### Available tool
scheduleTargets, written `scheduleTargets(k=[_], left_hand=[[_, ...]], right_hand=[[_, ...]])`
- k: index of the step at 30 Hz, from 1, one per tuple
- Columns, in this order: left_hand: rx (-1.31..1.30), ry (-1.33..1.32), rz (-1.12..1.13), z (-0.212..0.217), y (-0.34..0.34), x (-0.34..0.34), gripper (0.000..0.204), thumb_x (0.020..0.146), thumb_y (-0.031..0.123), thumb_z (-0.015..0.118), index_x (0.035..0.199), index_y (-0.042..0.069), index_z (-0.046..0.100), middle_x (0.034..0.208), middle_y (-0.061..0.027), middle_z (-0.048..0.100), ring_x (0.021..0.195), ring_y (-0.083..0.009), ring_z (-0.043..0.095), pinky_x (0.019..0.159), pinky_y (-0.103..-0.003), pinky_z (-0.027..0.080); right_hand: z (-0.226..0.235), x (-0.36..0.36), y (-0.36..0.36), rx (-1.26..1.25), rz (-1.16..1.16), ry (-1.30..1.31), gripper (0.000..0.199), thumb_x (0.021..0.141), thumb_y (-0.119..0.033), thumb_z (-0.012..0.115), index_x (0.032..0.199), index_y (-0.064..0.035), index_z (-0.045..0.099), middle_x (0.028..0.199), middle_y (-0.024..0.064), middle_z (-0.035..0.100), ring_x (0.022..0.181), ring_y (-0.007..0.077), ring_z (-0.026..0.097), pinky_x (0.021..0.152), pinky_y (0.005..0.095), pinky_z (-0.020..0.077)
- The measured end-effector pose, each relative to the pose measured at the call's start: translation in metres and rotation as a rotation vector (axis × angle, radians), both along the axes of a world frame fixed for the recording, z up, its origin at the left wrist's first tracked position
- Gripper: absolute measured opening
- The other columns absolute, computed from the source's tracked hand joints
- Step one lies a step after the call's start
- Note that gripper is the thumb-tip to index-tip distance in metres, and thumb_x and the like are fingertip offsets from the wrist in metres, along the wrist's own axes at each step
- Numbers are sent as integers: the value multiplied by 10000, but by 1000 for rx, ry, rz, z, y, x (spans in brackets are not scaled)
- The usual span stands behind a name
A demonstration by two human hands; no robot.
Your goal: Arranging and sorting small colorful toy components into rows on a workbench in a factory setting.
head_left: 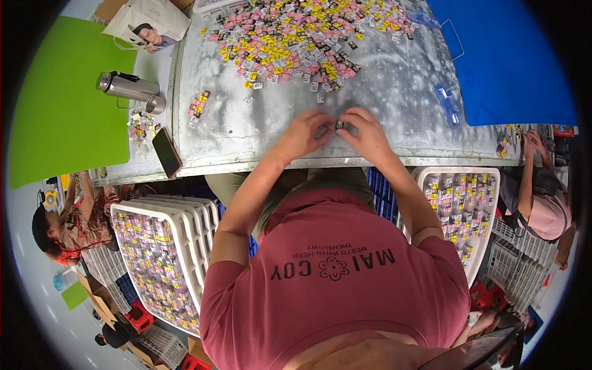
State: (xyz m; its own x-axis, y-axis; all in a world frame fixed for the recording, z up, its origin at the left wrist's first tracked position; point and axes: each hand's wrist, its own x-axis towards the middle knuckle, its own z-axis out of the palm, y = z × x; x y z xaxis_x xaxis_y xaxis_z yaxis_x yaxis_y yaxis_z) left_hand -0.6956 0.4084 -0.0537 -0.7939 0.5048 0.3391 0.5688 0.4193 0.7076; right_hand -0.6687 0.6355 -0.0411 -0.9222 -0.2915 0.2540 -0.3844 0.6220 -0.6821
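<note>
My left hand (pixel 304 133) and my right hand (pixel 367 137) meet near the front edge of the metal-topped table (pixel 246 145). Between the right thumb and fingers is a small dark block (pixel 339 124), pinched. The left fingers are curled around something small and pale, mostly hidden. Just beyond the hands, a single white block (pixel 320 98) lies apart from a wide pile of small printed blocks (pixel 290 49) in yellow, pink, white and black. A short cluster of similar blocks (pixel 198 109) sits to the left.
At left are a steel thermos (pixel 128 86), its cup (pixel 155 105), a phone (pixel 166 152) and a paper bag (pixel 148 24). Clear plastic cases (pixel 448 106) lie at right, beside a blue panel (pixel 512 61). White trays of blocks (pixel 148 265) flank me; co-workers sit on both sides.
</note>
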Motion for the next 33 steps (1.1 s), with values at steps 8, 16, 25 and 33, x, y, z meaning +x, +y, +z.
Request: scheduleTargets(k=[8, 16, 25, 33], left_hand=[[-91, 110, -76, -19, 4, 14, 329, 816, 106, 801, 1131, 72, 715, 1132, -133, 684, 1008, -342, 667, 859, -418, 572], [-94, 33, -43, -15, 1, 17, 322, 824, 95, 786, 1134, 63, 708, 1141, -137, 658, 1014, -346, 660, 866, -421, 564], [-38, 120, 42, -28, 10, 20, 161, 806, 90, 784, 933, 48, 696, 1073, -125, 664, 977, -342, 647, 862, -428, 542], [25, 122, 67, -21, 0, 29, 177, 809, 67, 766, 974, 50, 703, 1115, -146, 664, 1025, -354, 633, 888, -432, 533]], right_hand=[[-20, 32, -1, 200, 4, 200, 310, 839, -166, 770, 1119, -42, 721, 1257, 122, 644, 1132, 323, 603, 988, 453, 455], [-23, 32, -2, 145, -30, 186, 317, 859, -155, 757, 1158, -58, 720, 1278, 116, 645, 1120, 317, 605, 977, 449, 458], [-33, 27, 6, 96, -30, 206, 305, 848, -153, 770, 1140, -72, 735, 1255, 106, 664, 1083, 318, 622, 945, 450, 471], [-6, 30, -4, 311, 196, 142, 596, 882, -284, 750, 1419, -84, 585, 1552, 128, 485, 1436, 381, 425, 1164, 546, 326]])
